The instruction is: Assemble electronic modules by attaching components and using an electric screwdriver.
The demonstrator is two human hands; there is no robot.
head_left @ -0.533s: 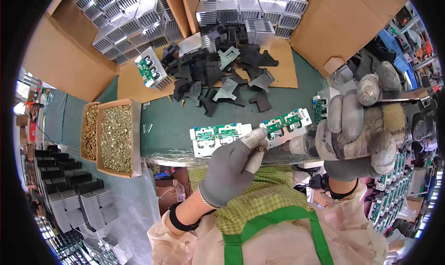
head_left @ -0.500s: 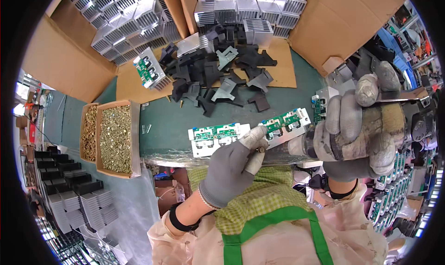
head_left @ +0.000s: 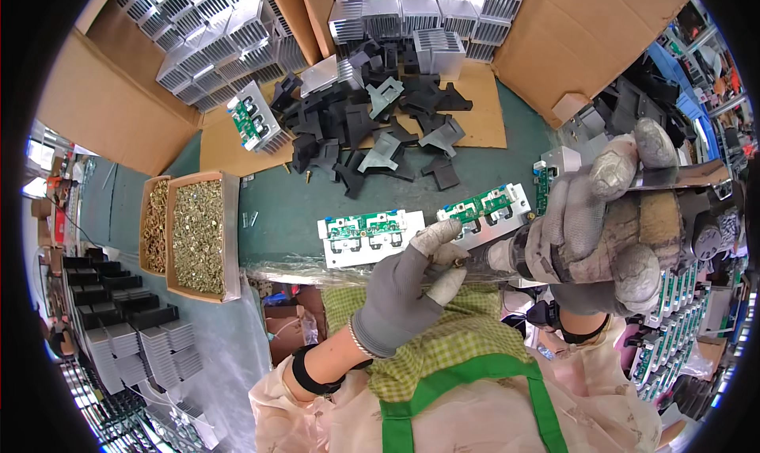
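In the head view, a power screwdriver (head_left: 507, 256) is gripped by the right hand (head_left: 609, 215) at the right of the frame, the gloved fingers (head_left: 590, 188) wrapped tightly round its body. The tip of the tool is met by the left hand (head_left: 408, 291) at lower centre, where a small screw (head_left: 457, 261) appears to be pinched between thumb and forefinger, the remaining fingers being curled. Both hands are held over the near edge of the green counter (head_left: 293, 207).

Just beyond the fingertips, two metal blocks carrying green circuit boards are laid side by side: one (head_left: 370, 233) at centre and one (head_left: 484, 209) to its right, the latter partly covered by the left forefinger. A heap of black brackets (head_left: 372, 136) is spread on a cardboard sheet (head_left: 483, 112) in the upper middle. A further finned block with a green board (head_left: 253, 124) is set at the heap's left. Rows of silver heat sinks (head_left: 214, 41) are stacked in cardboard boxes along the top. Two trays of brass screws (head_left: 198, 235) are placed at the left edge of the counter. Dark heat sinks (head_left: 119, 326) are piled at lower left. A checked apron with green straps (head_left: 459, 374) fills the lower middle.
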